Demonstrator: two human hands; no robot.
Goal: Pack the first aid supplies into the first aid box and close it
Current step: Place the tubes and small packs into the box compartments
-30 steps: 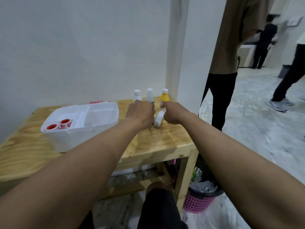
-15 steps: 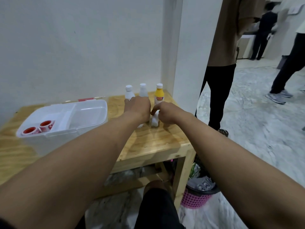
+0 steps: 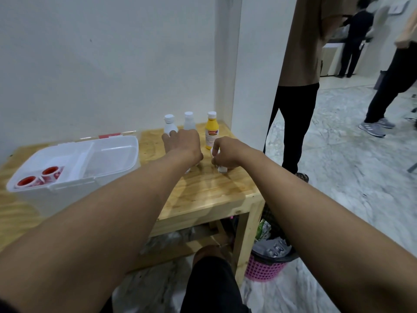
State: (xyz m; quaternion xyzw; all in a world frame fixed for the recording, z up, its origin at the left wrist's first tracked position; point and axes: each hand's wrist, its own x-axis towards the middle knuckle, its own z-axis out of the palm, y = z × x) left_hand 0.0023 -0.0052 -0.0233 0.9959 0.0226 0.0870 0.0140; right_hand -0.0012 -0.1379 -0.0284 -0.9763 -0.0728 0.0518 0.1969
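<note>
The open white first aid box (image 3: 74,193) stands on the left of the wooden table (image 3: 203,193), with two red-capped rolls (image 3: 38,177) in its left compartment. At the table's back stand a white bottle (image 3: 169,125), a clear bottle (image 3: 189,120) and a yellow bottle (image 3: 211,132). In front of them my left hand (image 3: 182,145) lies palm down, curled over a small white item (image 3: 187,170) of which only an end shows. My right hand (image 3: 225,154) is closed around a small white bottle (image 3: 222,170) lying on the table.
The box lid with a red piece (image 3: 108,136) leans behind the box against the wall. A pink waste basket (image 3: 266,267) sits on the floor by the table's right leg. A person in a brown shirt (image 3: 300,64) stands close to the table's right end, with others farther back.
Both hands have drawn slightly nearer along the table. My right hand has wrapped further around the lying white bottle, covering most of it.
</note>
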